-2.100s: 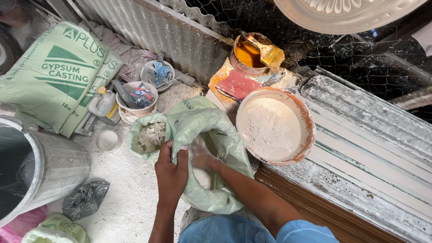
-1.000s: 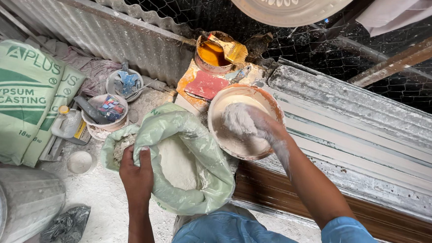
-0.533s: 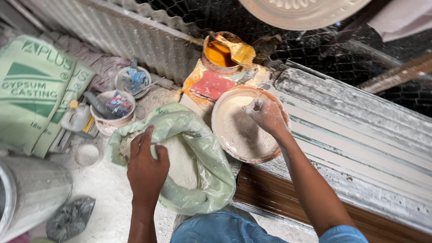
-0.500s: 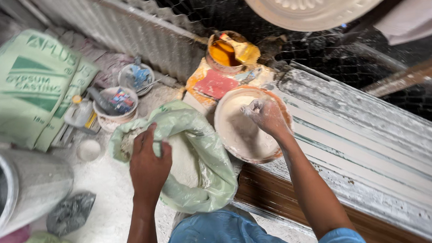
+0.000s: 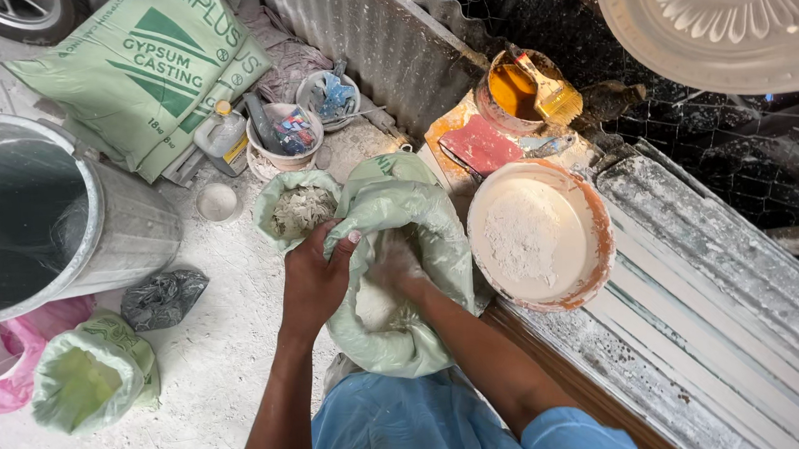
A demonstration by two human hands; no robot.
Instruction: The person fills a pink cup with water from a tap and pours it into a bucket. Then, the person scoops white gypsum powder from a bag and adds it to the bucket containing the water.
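Fingers of left hand (image 5: pixel 316 276) pinch green bag (image 5: pixel 412 288) rim; right hand (image 5: pixel 392 263) inside.

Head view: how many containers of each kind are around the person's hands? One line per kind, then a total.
Pale green plastic bags: 3 — powder bag gripped by left hand, right hand inside; chunks bag; floor bag
Printed sacks: 2
Bowls and tubs: 4 — powder bowl, orange tub, two small tubs
Metal bin: 1
Total: 10

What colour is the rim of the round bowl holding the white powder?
Orange-brown, smeared with white dust, on the round powder bowl; the head view shows it clearly.
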